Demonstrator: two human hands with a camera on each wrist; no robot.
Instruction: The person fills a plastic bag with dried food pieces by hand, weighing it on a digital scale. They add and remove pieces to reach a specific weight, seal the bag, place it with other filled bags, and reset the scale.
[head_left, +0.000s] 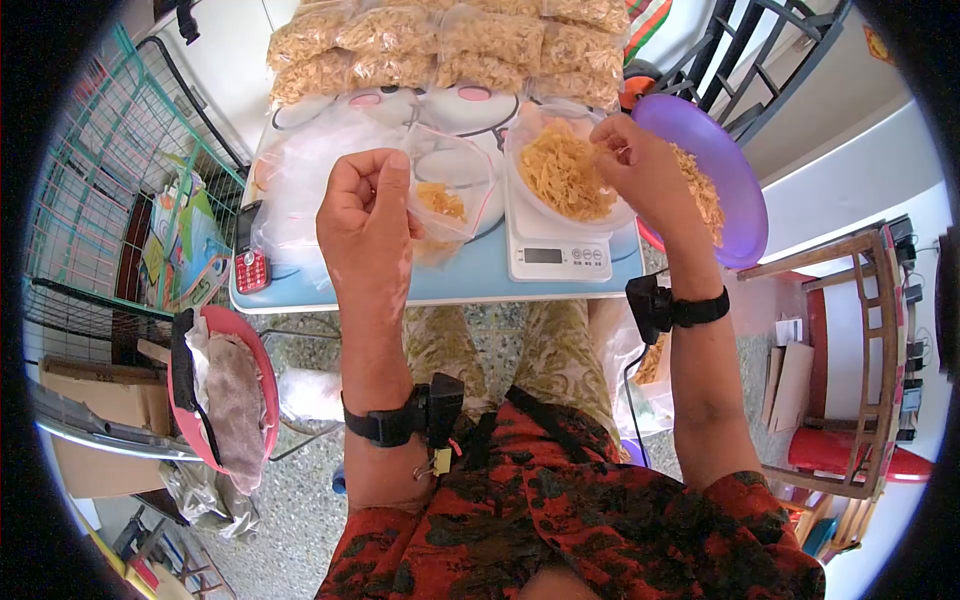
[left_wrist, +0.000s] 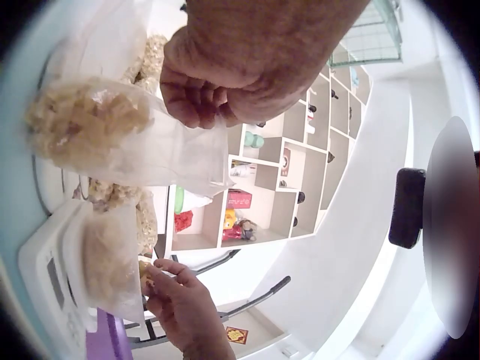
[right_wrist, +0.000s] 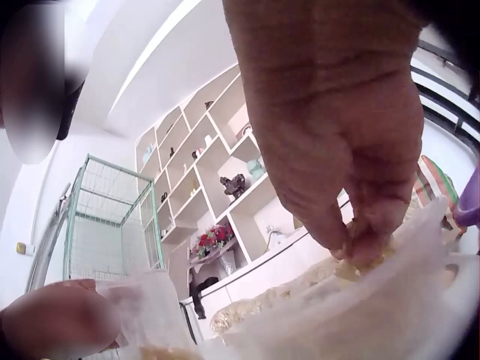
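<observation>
My left hand [head_left: 365, 225] grips the top edge of a clear plastic bag [left_wrist: 161, 161], which hangs over the table's near part with pale yellow dried flakes [left_wrist: 90, 124] in its bottom. To the right, my right hand [head_left: 645, 170] is over the right rim of a translucent plastic bowl [head_left: 518, 185], thumb and fingers pinched together. Small yellow flakes [right_wrist: 351, 270] show at its fingertips in the right wrist view. The bowl holds a heap of flakes [head_left: 565, 175] and stands on a white kitchen scale [head_left: 590, 262].
Filled bags [head_left: 390, 35] are stacked along the table's back. Empty clear bags [head_left: 300, 190] lie at the left, by a red keypad phone [head_left: 252, 270]. A purple basin [head_left: 735, 190] with more flakes is tilted at the right. A green wire cage [head_left: 90, 200] stands further left.
</observation>
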